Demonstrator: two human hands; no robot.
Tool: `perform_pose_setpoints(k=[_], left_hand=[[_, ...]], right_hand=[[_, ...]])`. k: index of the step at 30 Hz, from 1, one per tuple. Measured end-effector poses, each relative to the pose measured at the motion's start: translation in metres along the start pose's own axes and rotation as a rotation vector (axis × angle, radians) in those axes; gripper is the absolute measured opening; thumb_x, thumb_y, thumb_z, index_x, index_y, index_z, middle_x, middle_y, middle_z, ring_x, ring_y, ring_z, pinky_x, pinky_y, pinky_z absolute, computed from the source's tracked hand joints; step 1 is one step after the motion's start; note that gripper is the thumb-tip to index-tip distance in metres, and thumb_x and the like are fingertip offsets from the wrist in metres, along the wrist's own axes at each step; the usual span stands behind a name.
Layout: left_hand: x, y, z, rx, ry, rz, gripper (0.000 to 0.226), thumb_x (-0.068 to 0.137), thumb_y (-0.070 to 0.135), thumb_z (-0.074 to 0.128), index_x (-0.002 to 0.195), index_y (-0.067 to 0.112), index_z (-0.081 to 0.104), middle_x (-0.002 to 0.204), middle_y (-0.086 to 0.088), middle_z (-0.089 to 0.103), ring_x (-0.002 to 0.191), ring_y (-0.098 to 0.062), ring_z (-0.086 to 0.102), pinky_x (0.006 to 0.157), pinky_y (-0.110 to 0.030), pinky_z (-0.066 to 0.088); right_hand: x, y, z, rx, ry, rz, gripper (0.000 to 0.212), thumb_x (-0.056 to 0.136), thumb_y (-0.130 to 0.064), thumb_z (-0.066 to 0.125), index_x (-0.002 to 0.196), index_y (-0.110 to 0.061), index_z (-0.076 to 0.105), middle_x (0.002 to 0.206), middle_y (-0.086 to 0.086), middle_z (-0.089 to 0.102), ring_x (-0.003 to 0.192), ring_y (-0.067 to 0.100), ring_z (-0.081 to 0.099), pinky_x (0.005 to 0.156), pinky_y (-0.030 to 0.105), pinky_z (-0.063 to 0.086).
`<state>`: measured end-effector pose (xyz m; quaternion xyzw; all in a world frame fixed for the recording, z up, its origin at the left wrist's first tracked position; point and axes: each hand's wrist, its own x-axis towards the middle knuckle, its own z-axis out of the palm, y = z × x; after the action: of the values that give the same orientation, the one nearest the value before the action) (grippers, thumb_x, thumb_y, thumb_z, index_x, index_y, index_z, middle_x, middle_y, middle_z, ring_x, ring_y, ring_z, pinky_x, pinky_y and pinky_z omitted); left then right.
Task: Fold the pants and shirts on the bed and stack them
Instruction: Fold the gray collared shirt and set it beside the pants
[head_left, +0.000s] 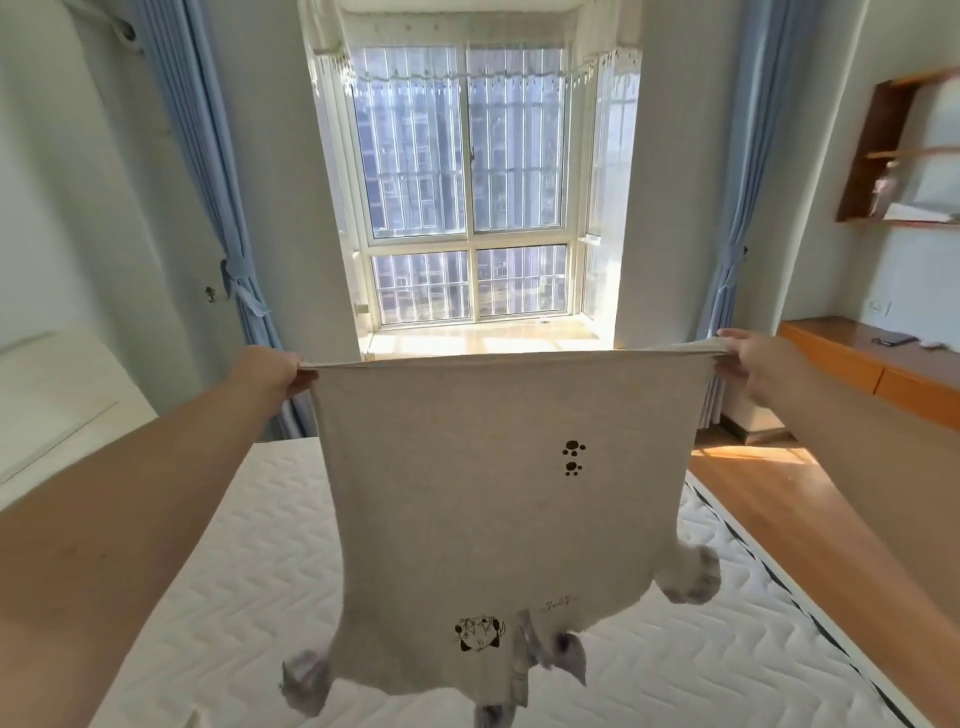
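- Head view showed both arms stretched forward, holding a grey shirt (467, 493) up in the air above the bed (218, 571).
- Left hand (278, 371) pinched one end of the shirt's top edge, with the fingers curled round the cloth.
- Right hand (748, 364) gripped the other end of the same edge, also with curled fingers closed on the cloth.
- Top edge was pulled taut and roughly level between the two hands.
- Shirt hung upside down: the sleeves and collar end dangled at the bottom, blurred, just above the mattress; whether they touched it could not be told.
- Two black paw prints (573, 457) were printed on the upper right part of the cloth, and a black cat drawing (480, 631) sat near the lower edge.
- Bed carried a bare white quilted mattress; a pale padded headboard (52, 395) stood at its left.
- Window (467, 208) with bars outside faced the camera beyond the bed, with a sunlit sill below it.
- Blue curtains (208, 208) were tied back on each side of the window.
- Wooden shelf (893, 150) hung on the right wall, above a low orange cabinet (852, 364) with a dark flat item lying on top.
- Wooden floor (753, 483) lay to the right of the bed.
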<state>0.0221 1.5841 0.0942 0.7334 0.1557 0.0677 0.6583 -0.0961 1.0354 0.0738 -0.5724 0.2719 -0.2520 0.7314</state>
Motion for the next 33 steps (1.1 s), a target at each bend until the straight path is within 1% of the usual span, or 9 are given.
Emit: perform_pose_setpoints(k=[4, 8, 10, 15, 18, 22, 26, 28, 33], left_hand=[[0.005, 0.011, 0.012, -0.093, -0.021, 0.075, 0.03, 0.097, -0.009, 0.048, 0.074, 0.008, 0.054, 0.077, -0.008, 0.054, 0.061, -0.016, 0.057, 0.038, -0.014, 0.048], [0.002, -0.005, 0.007, -0.159, -0.055, 0.144, 0.016, 0.099, -0.002, 0.05, 0.092, 0.004, 0.063, 0.101, -0.015, 0.06, 0.077, -0.015, 0.059, 0.086, -0.029, 0.054], [-0.001, -0.023, 0.002, -0.176, -0.035, 0.17, 0.017, 0.1, 0.002, 0.05, 0.11, 0.0, 0.064, 0.111, -0.018, 0.058, 0.082, -0.017, 0.061, 0.089, -0.034, 0.055], [-0.027, -0.115, -0.015, -0.221, -0.003, 0.056, 0.025, 0.101, 0.006, 0.051, 0.124, 0.005, 0.058, 0.112, -0.017, 0.057, 0.08, -0.015, 0.062, 0.086, -0.033, 0.053], [-0.063, -0.204, -0.024, -0.215, 0.017, -0.07, 0.027, 0.1, 0.006, 0.052, 0.127, 0.004, 0.054, 0.111, -0.017, 0.057, 0.085, -0.019, 0.062, 0.086, -0.034, 0.053], [-0.125, -0.339, -0.04, -0.18, 0.055, -0.295, 0.016, 0.102, 0.005, 0.048, 0.117, 0.008, 0.048, 0.103, -0.015, 0.055, 0.076, -0.016, 0.057, 0.089, -0.04, 0.053], [-0.197, -0.466, -0.065, -0.102, 0.08, -0.563, 0.01, 0.104, 0.008, 0.045, 0.099, 0.008, 0.054, 0.089, -0.007, 0.057, 0.074, -0.015, 0.056, 0.074, -0.033, 0.052], [-0.237, -0.521, -0.081, -0.028, 0.093, -0.68, 0.019, 0.104, 0.008, 0.044, 0.089, 0.008, 0.056, 0.086, -0.007, 0.058, 0.073, -0.015, 0.055, 0.071, -0.033, 0.051], [-0.319, -0.625, -0.127, 0.143, 0.114, -0.845, 0.011, 0.102, 0.005, 0.047, 0.109, 0.0, 0.054, 0.093, -0.015, 0.059, 0.074, -0.019, 0.057, 0.09, -0.043, 0.053]], right_hand=[[0.015, 0.011, 0.004, 0.035, -0.037, -0.001, 0.022, 0.101, -0.006, 0.049, 0.113, -0.014, 0.065, 0.113, 0.011, 0.059, 0.078, 0.013, 0.061, 0.085, 0.028, 0.054], [0.008, 0.023, 0.0, 0.102, -0.068, 0.002, 0.024, 0.1, -0.008, 0.052, 0.119, -0.015, 0.064, 0.101, 0.005, 0.065, 0.082, 0.013, 0.064, 0.075, 0.024, 0.055], [0.001, 0.032, -0.006, 0.14, -0.105, 0.01, 0.022, 0.1, -0.008, 0.052, 0.116, -0.015, 0.064, 0.099, 0.005, 0.066, 0.087, 0.015, 0.065, 0.079, 0.026, 0.056], [-0.033, 0.092, -0.044, 0.121, -0.117, 0.119, 0.019, 0.1, -0.005, 0.05, 0.107, -0.014, 0.064, 0.096, 0.006, 0.068, 0.086, 0.017, 0.066, 0.066, 0.024, 0.061], [-0.064, 0.16, -0.082, 0.075, -0.092, 0.243, 0.022, 0.102, -0.007, 0.046, 0.098, -0.02, 0.063, 0.097, 0.004, 0.066, 0.087, 0.015, 0.064, 0.079, 0.027, 0.058], [-0.116, 0.276, -0.151, 0.066, -0.012, 0.463, 0.019, 0.103, -0.007, 0.044, 0.108, -0.017, 0.059, 0.094, 0.006, 0.067, 0.081, 0.017, 0.066, 0.072, 0.027, 0.061], [-0.181, 0.391, -0.22, 0.003, 0.135, 0.671, 0.017, 0.104, -0.002, 0.038, 0.106, -0.011, 0.053, 0.061, -0.002, 0.071, 0.053, 0.008, 0.069, 0.054, 0.022, 0.058], [-0.216, 0.44, -0.253, -0.104, 0.17, 0.756, 0.017, 0.103, 0.0, 0.038, 0.108, -0.008, 0.052, 0.055, -0.004, 0.069, 0.049, 0.007, 0.067, 0.066, 0.022, 0.059], [-0.29, 0.527, -0.328, -0.387, 0.138, 0.912, 0.032, 0.104, -0.006, 0.041, 0.134, 0.002, 0.046, 0.101, 0.013, 0.067, 0.084, 0.022, 0.059, 0.091, 0.03, 0.05]])
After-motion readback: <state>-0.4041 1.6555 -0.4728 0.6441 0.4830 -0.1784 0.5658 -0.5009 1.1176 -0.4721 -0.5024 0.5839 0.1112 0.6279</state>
